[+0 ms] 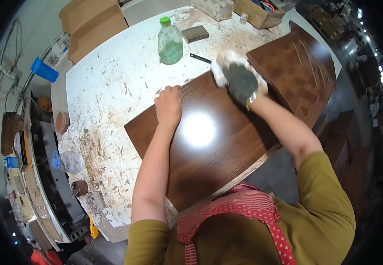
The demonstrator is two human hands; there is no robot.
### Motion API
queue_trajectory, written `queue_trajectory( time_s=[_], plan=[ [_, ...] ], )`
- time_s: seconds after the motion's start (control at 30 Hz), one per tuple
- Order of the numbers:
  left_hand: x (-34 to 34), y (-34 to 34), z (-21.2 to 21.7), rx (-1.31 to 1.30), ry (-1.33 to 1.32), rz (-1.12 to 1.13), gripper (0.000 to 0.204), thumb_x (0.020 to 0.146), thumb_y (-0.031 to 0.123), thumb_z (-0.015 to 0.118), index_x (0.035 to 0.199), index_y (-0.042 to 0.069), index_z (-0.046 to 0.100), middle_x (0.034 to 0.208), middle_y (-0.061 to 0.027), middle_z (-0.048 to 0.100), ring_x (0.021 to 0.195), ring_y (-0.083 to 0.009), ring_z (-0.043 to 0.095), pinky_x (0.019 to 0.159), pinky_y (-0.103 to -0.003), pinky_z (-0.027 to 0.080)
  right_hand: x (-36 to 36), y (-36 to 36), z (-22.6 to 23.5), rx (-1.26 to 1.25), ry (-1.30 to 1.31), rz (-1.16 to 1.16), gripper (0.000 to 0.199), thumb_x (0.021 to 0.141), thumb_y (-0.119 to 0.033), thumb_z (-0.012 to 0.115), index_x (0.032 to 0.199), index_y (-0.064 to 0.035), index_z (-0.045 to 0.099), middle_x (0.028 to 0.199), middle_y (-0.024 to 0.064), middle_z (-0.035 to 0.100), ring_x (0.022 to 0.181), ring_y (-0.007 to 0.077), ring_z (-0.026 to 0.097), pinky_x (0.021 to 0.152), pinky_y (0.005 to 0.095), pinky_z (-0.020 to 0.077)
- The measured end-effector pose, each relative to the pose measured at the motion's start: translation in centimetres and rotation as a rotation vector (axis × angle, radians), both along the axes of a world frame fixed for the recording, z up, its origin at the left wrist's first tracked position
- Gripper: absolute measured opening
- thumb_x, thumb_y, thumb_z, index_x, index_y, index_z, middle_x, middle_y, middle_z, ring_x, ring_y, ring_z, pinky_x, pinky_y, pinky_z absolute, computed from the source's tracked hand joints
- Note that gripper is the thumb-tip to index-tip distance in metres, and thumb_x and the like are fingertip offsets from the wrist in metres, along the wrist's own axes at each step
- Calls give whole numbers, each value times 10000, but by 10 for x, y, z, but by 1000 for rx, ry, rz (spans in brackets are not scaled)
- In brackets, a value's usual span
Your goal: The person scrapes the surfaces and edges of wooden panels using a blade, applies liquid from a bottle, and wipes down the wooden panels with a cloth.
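Dark glossy wooden panel (209,145) lay on the stained white workbench (112,88). Left hand (168,105) pressed flat, open, on its far edge; gloved right hand (240,79) clutched a rag (227,59), best wiped along the grain.

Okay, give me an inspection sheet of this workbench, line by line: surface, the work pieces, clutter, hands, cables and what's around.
Surface: white worktable, heavily scuffed and stained, dust at the far end.
Job's things: dark brown glossy wood panel lying flat, overhanging the near edge; carved brown panel beside it on the right.
Clutter: green-capped plastic bottle, dark sanding block, thin black tool.
Hands: left hand bare, flat on the panel's far edge; right hand gloved, pressing a whitish cloth at the panel's corner.
Cables: wires at far left.
Surroundings: cardboard boxes, blue cup.
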State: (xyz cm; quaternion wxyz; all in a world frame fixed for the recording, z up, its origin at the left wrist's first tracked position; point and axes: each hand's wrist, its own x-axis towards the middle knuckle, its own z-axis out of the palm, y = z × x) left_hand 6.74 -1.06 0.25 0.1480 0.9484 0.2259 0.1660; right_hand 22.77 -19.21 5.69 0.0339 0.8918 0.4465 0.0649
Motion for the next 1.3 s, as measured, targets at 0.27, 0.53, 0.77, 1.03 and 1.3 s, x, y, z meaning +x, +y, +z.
queue_trajectory(
  time_s=[0.27, 0.53, 0.77, 1.03, 1.3],
  plan=[
    [12, -9, 6, -5, -91, -25, 190, 912, 204, 499, 1011, 94, 618, 917, -99, 571, 868, -286, 559, 754, -443, 413, 51, -10, -14, 102, -130, 5, 252, 847, -113, 474, 1041, -5, 595, 980, 228, 627, 933, 293, 638, 782, 396, 510],
    [2, -9, 5, 20, -37, -13, 214, 916, 249, 518, 1030, 99, 619, 923, -95, 571, 891, -270, 555, 758, -436, 413, -22, -17, -2, 121, 59, 48, 367, 853, -112, 429, 1190, -38, 554, 1080, 193, 597, 971, 329, 602, 848, 416, 472],
    [-23, -11, 3, 38, 9, -33, 238, 927, 250, 504, 1090, 109, 606, 937, -99, 565, 907, -278, 549, 777, -443, 416, -109, -25, -16, 276, 361, 256, 247, 778, -93, 530, 1000, 0, 588, 942, 190, 616, 874, 318, 608, 742, 399, 487],
    [-50, -23, 6, 56, 28, -18, 236, 939, 245, 491, 1100, 109, 597, 947, -100, 559, 909, -275, 548, 774, -438, 420, -68, -42, 2, 289, 392, 128, 249, 887, -144, 445, 1022, 0, 597, 1004, 162, 633, 875, 265, 627, 803, 344, 481],
    [-65, -21, -1, 62, 58, 36, 239, 938, 247, 490, 1106, 113, 596, 959, -102, 560, 904, -280, 552, 761, -438, 429, -173, -24, -21, -69, 360, 475, 289, 867, -155, 436, 1082, -27, 580, 968, 170, 634, 900, 276, 632, 807, 426, 486]
  ],
)
